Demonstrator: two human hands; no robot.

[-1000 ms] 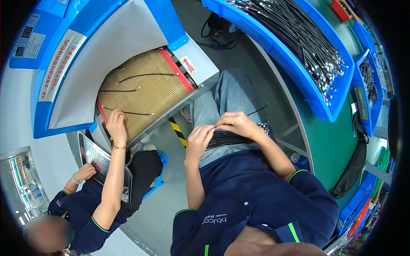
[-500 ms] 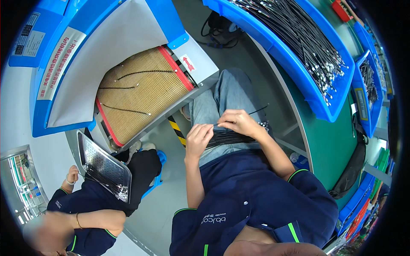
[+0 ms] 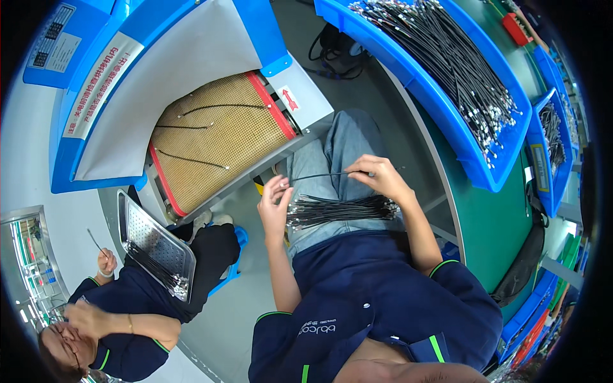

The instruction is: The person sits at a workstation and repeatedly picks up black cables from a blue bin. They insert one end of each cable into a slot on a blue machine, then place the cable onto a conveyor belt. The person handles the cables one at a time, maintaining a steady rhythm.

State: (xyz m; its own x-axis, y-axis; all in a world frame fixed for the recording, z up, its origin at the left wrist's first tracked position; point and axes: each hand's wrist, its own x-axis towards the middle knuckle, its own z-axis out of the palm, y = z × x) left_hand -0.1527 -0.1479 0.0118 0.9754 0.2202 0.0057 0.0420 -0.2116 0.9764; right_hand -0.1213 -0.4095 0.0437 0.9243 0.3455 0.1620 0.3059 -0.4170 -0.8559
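Note:
A thin black cable is stretched nearly level above my lap. My right hand pinches it between thumb and fingertips, towards its right part. At its left end, my left hand has its fingers closed around the tip, which they partly hide. Just below both hands, a bundle of similar black cables with small pale connectors lies crosswise on my thighs, untouched by either hand.
Ahead left, a blue-and-white machine has a tan mesh conveyor belt carrying several black cables. A large blue bin of cables stands on the green table at right. A seated co-worker at left has a metal tray of cables.
My hands have moved apart, the left one to the left and the right one slightly right, showing more of the cable. The bundle on my lap is now more exposed.

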